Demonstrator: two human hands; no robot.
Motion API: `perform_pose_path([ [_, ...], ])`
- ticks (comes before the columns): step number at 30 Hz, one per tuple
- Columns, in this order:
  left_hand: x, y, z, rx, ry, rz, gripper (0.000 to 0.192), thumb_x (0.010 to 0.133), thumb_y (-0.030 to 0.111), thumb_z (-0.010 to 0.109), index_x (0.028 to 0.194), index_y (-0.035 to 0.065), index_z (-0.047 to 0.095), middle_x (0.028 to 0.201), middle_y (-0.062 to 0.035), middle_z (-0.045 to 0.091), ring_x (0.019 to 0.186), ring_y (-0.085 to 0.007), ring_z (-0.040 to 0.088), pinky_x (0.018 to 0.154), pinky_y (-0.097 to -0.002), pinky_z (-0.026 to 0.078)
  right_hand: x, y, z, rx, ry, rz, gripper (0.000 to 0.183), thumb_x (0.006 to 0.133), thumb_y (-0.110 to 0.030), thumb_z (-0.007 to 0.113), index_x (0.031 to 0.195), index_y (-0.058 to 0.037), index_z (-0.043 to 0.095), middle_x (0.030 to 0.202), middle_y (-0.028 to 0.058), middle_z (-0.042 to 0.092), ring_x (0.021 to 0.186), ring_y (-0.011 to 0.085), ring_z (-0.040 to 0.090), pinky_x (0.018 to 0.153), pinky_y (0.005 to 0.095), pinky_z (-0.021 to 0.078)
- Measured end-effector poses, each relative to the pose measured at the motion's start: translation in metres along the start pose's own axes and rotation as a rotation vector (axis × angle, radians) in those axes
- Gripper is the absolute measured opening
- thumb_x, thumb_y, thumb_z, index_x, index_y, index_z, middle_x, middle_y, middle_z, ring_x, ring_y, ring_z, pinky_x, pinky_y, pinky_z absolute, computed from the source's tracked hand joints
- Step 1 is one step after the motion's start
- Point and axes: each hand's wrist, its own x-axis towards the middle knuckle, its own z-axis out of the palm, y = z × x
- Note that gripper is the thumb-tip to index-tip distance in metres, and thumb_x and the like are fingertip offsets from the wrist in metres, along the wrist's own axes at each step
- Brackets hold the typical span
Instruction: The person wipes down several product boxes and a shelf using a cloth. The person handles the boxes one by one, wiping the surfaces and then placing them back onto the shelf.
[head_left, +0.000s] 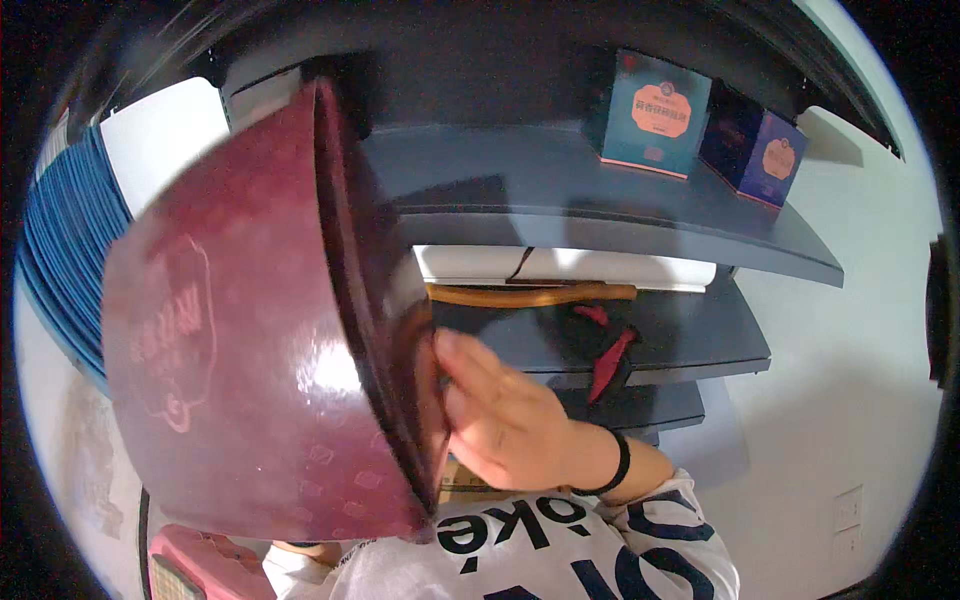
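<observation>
A large glossy maroon box (247, 322), with pale printing on its face, fills the left half of the head view, close to the camera and tilted. My right hand (502, 412), with a black band around the wrist, has its bent fingers at the box's dark right side, gripping near the edge. Behind the box my left hand is hidden; only a bit of wrist and a white sleeve show below it.
Dark grey shelves (525, 165) rise ahead. A teal box (656, 112) and a purple box (765, 157) stand on the top one. Lower down lie a curved wooden piece (532, 295) and a red-and-black item (613, 364). Blue coiled hose or cable (71, 240) is left, a pink object (210, 562) lower left.
</observation>
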Motion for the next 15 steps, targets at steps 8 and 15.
perform_pose_path([
  [8, 0.102, 0.023, 0.049, 0.018, -0.139, 0.324, 0.035, 0.061, 0.028, 0.081, 0.072, -0.0017, 0.066, 0.073, -0.0106, 0.065, 0.071, -0.0193, 0.063, 0.069, -0.0274, 0.049, 0.025, 0.025, -0.04, -0.308, 0.111, 0.256, 0.055, 0.078, -0.005, 0.056, 0.128, 0.0041, 0.035, 0.124, 0.023, 0.044, 0.113, 0.0331, 0.047, 0.092, 0.0343, 0.0392],
  [15, 0.158, 0.035, 0.088, 0.065, -0.094, 0.377, 0.071, 0.063, 0.031, 0.077, 0.118, 0.0005, 0.043, 0.102, -0.0158, 0.061, 0.095, -0.0262, 0.06, 0.082, -0.033, 0.046, 0.041, 0.055, -0.064, -0.168, 0.18, 0.339, 0.063, 0.077, -0.004, 0.06, 0.132, -0.0002, 0.032, 0.133, 0.0208, 0.038, 0.123, 0.0322, 0.039, 0.1, 0.0337, 0.0329],
])
